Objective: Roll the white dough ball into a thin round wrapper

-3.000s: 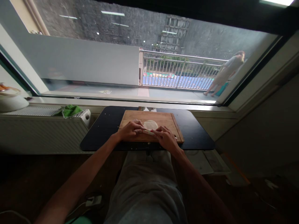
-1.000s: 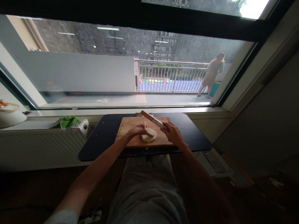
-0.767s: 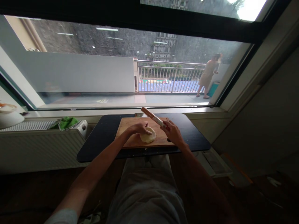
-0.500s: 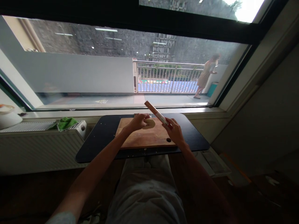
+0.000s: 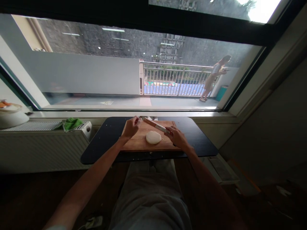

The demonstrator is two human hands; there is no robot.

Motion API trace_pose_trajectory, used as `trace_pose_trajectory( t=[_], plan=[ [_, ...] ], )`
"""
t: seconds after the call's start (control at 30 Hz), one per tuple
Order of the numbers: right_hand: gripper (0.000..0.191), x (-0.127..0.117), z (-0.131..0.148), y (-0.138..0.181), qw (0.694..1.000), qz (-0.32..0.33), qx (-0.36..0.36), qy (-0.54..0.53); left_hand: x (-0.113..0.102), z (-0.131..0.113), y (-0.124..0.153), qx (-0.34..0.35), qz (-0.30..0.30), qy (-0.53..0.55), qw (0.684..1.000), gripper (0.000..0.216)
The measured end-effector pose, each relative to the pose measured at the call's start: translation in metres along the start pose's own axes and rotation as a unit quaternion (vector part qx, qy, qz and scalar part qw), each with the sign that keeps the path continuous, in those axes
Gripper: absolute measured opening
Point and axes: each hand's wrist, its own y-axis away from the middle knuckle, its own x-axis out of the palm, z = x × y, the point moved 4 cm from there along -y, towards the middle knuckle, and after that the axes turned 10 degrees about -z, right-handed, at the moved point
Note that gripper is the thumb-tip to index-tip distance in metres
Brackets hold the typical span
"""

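A flat round of pale dough [image 5: 153,137] lies on the wooden cutting board [image 5: 135,145]. My right hand [image 5: 177,136] is closed round one end of a rolling pin [image 5: 157,125], which carries a printed label. The pin slants up and leftward above the board, behind the dough and apart from it. Near the pin's far end is my left hand [image 5: 131,127], its fingers loosely bent and holding nothing that I can see. A small gap shows between its fingertips and the pin.
The board sits on a dark table [image 5: 100,140] below a window. A green cloth [image 5: 72,124] lies on the radiator [image 5: 48,147] at the left, with a white bowl [image 5: 13,117] behind. Outside, a person [image 5: 212,76] stands by a railing [image 5: 165,80].
My left hand has let go of the dough, now flat on the board, and moved left towards the pin's far end. The pin has tipped lower. Outside, the person has raised their hands.
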Motion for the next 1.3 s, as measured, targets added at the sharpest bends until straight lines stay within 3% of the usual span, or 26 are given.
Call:
trace_pose_trajectory(
  t=[0.07,0.13,0.3,0.4,0.57,0.7,1.0,1.3],
  plan=[
    [0.031,0.006,0.002,-0.004,1.000,0.014,-0.008,0.013,0.002,0.005,0.001,-0.025,-0.009,0.017,0.999,0.023],
    [0.030,0.010,0.001,-0.011,0.999,0.010,0.004,0.034,0.010,0.009,0.004,-0.044,0.021,0.019,0.999,0.017],
    [0.028,0.016,0.000,-0.029,0.995,0.031,0.034,0.090,0.045,0.003,0.020,0.019,0.208,0.045,0.977,0.016],
    [0.030,0.021,0.002,-0.036,0.991,0.058,0.021,0.118,0.054,-0.002,0.026,0.051,0.250,0.065,0.965,0.020],
    [0.037,0.030,0.011,-0.037,0.994,0.056,-0.042,0.083,0.055,0.001,0.032,0.019,0.254,0.106,0.961,0.027],
    [0.028,0.042,0.014,-0.034,0.994,0.076,-0.082,0.019,0.056,0.005,0.037,-0.015,0.239,0.120,0.963,0.027],
    [0.023,0.060,0.010,-0.031,0.992,0.054,-0.111,-0.014,0.056,0.003,0.043,-0.051,0.216,0.174,0.959,0.033],
    [0.027,0.059,0.017,-0.034,0.989,0.086,-0.119,0.017,0.055,-0.001,0.037,-0.053,0.243,0.172,0.953,0.033]
  ],
)
